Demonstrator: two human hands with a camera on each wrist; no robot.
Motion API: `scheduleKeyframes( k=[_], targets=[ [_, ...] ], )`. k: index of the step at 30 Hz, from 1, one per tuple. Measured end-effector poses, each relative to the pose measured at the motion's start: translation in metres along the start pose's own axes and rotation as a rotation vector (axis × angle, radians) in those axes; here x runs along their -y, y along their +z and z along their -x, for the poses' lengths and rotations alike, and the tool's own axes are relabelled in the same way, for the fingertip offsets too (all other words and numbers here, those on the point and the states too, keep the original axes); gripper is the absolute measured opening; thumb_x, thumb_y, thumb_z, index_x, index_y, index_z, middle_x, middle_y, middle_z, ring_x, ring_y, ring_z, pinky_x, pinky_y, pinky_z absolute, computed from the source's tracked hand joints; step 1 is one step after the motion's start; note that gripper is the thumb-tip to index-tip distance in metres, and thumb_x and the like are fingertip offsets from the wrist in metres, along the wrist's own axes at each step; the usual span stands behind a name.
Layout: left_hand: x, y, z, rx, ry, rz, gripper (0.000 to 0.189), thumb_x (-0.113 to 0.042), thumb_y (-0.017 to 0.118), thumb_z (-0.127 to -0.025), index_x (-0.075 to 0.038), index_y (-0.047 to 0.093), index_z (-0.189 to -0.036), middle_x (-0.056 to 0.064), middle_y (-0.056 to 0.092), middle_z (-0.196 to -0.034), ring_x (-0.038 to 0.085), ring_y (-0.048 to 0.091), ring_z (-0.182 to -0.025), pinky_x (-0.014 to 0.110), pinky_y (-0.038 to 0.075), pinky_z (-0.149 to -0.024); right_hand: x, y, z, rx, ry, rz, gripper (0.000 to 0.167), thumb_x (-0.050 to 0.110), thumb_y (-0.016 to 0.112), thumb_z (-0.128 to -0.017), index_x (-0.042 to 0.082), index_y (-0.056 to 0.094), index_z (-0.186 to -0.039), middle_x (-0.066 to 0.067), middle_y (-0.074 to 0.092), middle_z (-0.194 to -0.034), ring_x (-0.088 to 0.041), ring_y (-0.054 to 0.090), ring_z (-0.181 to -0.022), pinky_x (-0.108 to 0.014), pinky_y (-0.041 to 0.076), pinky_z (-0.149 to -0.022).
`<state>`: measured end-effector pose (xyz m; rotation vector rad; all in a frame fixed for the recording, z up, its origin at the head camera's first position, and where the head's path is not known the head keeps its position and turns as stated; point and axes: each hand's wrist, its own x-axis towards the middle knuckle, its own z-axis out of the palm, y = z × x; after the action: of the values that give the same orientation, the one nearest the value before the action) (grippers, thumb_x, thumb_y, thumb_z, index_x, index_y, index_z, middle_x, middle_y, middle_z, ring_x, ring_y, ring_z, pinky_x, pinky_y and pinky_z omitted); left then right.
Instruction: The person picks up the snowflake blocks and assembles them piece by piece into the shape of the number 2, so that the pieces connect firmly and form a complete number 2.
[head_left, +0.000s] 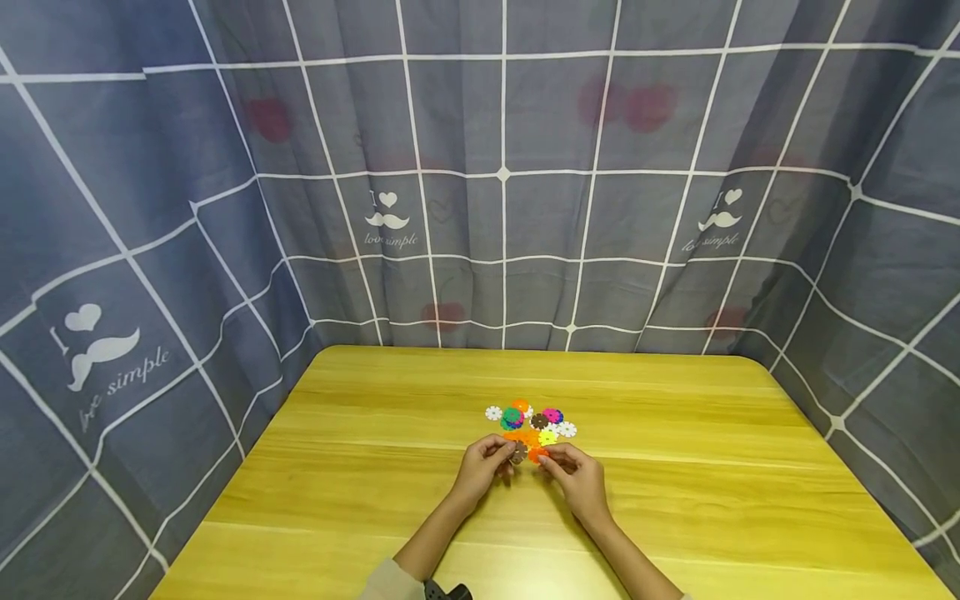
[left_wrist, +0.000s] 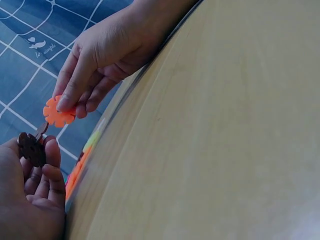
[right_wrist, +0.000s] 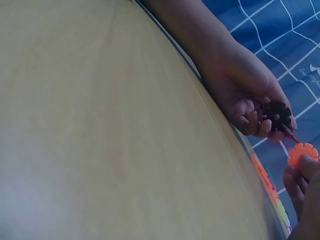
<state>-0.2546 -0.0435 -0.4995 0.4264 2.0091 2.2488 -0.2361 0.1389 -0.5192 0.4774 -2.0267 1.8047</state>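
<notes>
My left hand [head_left: 477,473] pinches brown notched plastic discs [left_wrist: 33,151] between thumb and fingers. Two of these brown discs appear slotted together at an angle, one jutting toward the other hand. An orange notched disc [left_wrist: 59,115] is pinched by my right hand [head_left: 583,482], thumb on its face. Both hands are raised above the table near its middle, close together. In the right wrist view the orange disc's edge [right_wrist: 302,152] is right by the tip of the jutting brown disc; whether they touch I cannot tell.
Just beyond the hands lies a loose pile of similar discs: green [head_left: 512,415], white [head_left: 493,412], pink [head_left: 552,415], yellow [head_left: 547,437] and others. They rest on a wood-grain table [head_left: 360,475]. A grey checked curtain [head_left: 465,217] surrounds the back and sides.
</notes>
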Motion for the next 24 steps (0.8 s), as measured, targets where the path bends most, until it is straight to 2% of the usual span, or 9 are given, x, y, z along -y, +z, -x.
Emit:
scheduleKeyframes(
  k=[3,6,9,12,16,19,24],
  targets=[
    [0.0,0.0,0.0,0.005,0.002,0.007,0.023,-0.008,0.056,-0.092,0.015,0.058,-0.093,0.016,0.065,-0.081,0.014,0.057,-0.058,0.02,0.045,-0.052,0.011,0.001,0.0,0.022,-0.009,-0.002,0.01,-0.007,0.065,-0.081,-0.01,0.065,-0.091,-0.022,0.066,-0.081,-0.039,0.063,-0.066,-0.04,0.054,-0.061],
    [0.0,0.0,0.0,0.018,0.0,0.017,0.023,-0.006,0.056,-0.092,0.016,0.056,-0.092,0.014,0.064,-0.08,0.013,0.056,-0.058,0.02,0.046,-0.053,0.009,0.001,0.0,0.03,-0.048,0.021,0.009,-0.009,0.065,-0.08,-0.009,0.065,-0.089,-0.021,0.066,-0.079,-0.038,0.063,-0.064,-0.039,0.054,-0.059],
    [0.0,0.0,0.0,0.037,0.003,0.025,0.022,-0.005,0.056,-0.092,0.017,0.054,-0.09,0.013,0.063,-0.079,0.013,0.055,-0.058,0.02,0.046,-0.054,-0.003,0.002,0.0,0.018,-0.152,0.088,0.011,-0.011,0.067,-0.077,-0.005,0.067,-0.087,-0.015,0.067,-0.079,-0.031,0.064,-0.063,-0.032,0.054,-0.058],
    [0.001,0.0,0.0,0.054,0.011,0.023,0.022,-0.003,0.055,-0.092,0.018,0.052,-0.088,0.012,0.062,-0.077,0.014,0.053,-0.059,0.02,0.046,-0.055,-0.013,0.002,0.0,0.002,-0.299,0.207,0.016,-0.01,0.071,-0.073,0.001,0.068,-0.085,-0.008,0.068,-0.079,-0.022,0.065,-0.064,-0.024,0.053,-0.058],
    [0.002,0.0,0.001,0.067,0.016,0.008,0.023,-0.003,0.054,-0.092,0.019,0.051,-0.086,0.01,0.059,-0.074,0.014,0.053,-0.059,0.02,0.046,-0.055,-0.018,0.001,-0.002,0.005,-0.463,0.318,0.019,-0.009,0.073,-0.071,0.004,0.068,-0.084,-0.005,0.067,-0.08,-0.015,0.064,-0.065,-0.016,0.051,-0.061],
    [0.001,-0.001,0.002,0.071,0.019,-0.002,0.024,-0.004,0.055,-0.092,0.018,0.051,-0.085,0.007,0.058,-0.071,0.014,0.053,-0.059,0.019,0.045,-0.054,-0.018,0.001,-0.002,0.028,-0.517,0.326,0.02,-0.011,0.073,-0.07,0.002,0.068,-0.084,-0.007,0.067,-0.079,-0.015,0.064,-0.065,-0.014,0.05,-0.063],
    [0.0,-0.001,0.003,0.081,0.029,-0.01,0.024,-0.004,0.056,-0.091,0.018,0.051,-0.082,0.005,0.058,-0.07,0.014,0.054,-0.059,0.019,0.045,-0.054,-0.018,0.001,-0.002,0.062,-0.552,0.345,0.02,-0.012,0.071,-0.07,0.002,0.067,-0.083,-0.007,0.066,-0.078,-0.014,0.063,-0.065,-0.013,0.049,-0.064]
  ],
)
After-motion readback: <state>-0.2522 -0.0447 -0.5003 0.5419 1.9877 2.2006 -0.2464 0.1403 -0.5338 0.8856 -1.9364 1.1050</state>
